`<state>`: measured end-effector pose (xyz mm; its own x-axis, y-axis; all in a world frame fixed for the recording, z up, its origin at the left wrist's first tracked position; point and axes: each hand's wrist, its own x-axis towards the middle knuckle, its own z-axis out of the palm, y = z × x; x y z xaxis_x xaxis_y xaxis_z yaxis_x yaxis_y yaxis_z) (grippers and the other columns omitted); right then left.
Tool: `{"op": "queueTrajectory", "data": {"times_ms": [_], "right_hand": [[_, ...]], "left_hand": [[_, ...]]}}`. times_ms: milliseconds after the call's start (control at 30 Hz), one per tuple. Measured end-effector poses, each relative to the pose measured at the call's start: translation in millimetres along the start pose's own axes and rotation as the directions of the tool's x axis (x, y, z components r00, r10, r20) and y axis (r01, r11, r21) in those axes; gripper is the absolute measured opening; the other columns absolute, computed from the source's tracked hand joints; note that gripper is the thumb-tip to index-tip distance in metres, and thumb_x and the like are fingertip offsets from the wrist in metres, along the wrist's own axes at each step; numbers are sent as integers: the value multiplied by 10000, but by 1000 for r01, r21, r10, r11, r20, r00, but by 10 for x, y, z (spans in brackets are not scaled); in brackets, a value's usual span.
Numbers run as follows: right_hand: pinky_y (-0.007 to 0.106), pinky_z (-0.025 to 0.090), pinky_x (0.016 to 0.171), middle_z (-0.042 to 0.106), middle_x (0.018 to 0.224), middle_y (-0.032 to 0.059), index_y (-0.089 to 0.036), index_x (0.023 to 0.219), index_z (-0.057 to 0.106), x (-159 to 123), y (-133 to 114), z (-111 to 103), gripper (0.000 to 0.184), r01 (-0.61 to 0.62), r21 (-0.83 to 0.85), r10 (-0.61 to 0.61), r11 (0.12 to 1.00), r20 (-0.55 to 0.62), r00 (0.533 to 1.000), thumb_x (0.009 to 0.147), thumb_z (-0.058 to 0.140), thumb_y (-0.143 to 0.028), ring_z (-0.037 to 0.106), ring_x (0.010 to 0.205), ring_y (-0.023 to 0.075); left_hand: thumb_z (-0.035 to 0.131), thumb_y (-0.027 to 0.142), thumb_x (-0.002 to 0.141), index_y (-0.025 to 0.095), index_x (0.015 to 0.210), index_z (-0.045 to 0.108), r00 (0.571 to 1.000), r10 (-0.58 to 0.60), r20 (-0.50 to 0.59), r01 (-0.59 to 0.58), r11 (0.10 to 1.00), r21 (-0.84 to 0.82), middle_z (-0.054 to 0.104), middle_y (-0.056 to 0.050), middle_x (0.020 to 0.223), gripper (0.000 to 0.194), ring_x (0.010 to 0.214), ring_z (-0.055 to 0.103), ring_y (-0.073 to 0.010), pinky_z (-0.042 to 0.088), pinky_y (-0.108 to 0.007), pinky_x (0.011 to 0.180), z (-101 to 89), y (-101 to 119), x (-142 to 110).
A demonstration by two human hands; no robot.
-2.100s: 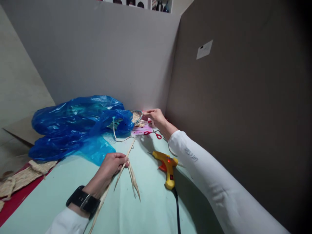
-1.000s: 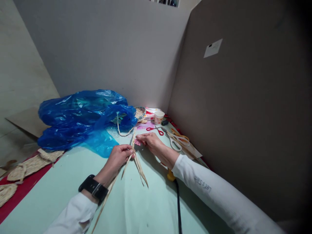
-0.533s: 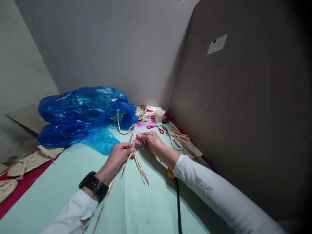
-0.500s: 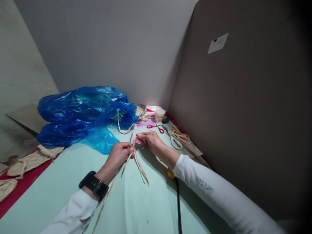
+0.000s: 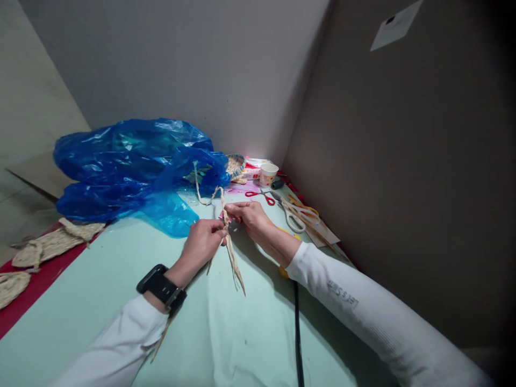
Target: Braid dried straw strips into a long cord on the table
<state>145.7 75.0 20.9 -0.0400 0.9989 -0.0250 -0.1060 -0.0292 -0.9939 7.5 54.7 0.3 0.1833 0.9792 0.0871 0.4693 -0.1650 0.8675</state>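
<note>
A pale straw braid (image 5: 223,199) runs from the blue bag's mouth toward me, its loose strands (image 5: 235,263) hanging down on the near side. My left hand (image 5: 205,240) pinches the braid where the strands part. Just above it, on the right, my right hand (image 5: 255,219) has thumb and forefinger closed at the braid; the other fingers are curled. A long strand passes under my left wrist, which wears a black watch (image 5: 162,287). A bit of pink (image 5: 222,215) shows behind the braid.
A crumpled blue plastic bag (image 5: 133,161) lies at the back left. Woven straw soles (image 5: 52,248) rest on the left edge. Red scissors (image 5: 266,198), white-handled scissors (image 5: 294,219), a paper cup (image 5: 268,174) and a small basket (image 5: 236,165) stand beyond my hands. A black cable (image 5: 298,333) runs near.
The camera view has shifted, so the scene sits a little higher. My left hand has moved slightly up the braid, closer to the right, and the loose strands hang closer together.
</note>
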Motion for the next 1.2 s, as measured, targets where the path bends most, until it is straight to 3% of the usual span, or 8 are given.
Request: {"op": "queueTrajectory", "data": {"times_ms": [300,600,900,1200], "right_hand": [[238,322,536,626,602,7,-135,599,685,81,16,-128,130,9,6,-8,1000,-74,997,577,750,-245,457,555,96],[239,279,495,589,546,-9,-132,605,689,86,39,-101,127,-12,23,14,1000,-86,996,566,746,-239,376,493,79],[243,276,503,577,526,-12,-126,575,680,85,31,-97,179,-13,51,19,999,-122,992,527,778,-269,364,491,76],[244,282,515,606,539,3,-119,600,690,35,70,-111,223,6,75,1,997,-94,996,536,776,-315,403,503,84]], "left_hand": [[581,333,703,172,672,677,997,-19,-71,12,994,-105,640,4,577,190,528,499,-138,315,-241,513,-5,-191,51],[563,263,701,180,606,665,997,5,-71,-1,999,54,660,-11,557,163,563,536,-163,329,-255,542,-25,-60,18],[528,240,739,170,715,705,992,44,-115,-22,982,187,693,-32,628,192,632,585,-179,333,-266,587,-24,-2,-2],[498,147,749,171,615,651,989,81,-120,-40,949,313,664,-43,588,204,593,547,-167,294,-270,577,-7,74,-29]]}}
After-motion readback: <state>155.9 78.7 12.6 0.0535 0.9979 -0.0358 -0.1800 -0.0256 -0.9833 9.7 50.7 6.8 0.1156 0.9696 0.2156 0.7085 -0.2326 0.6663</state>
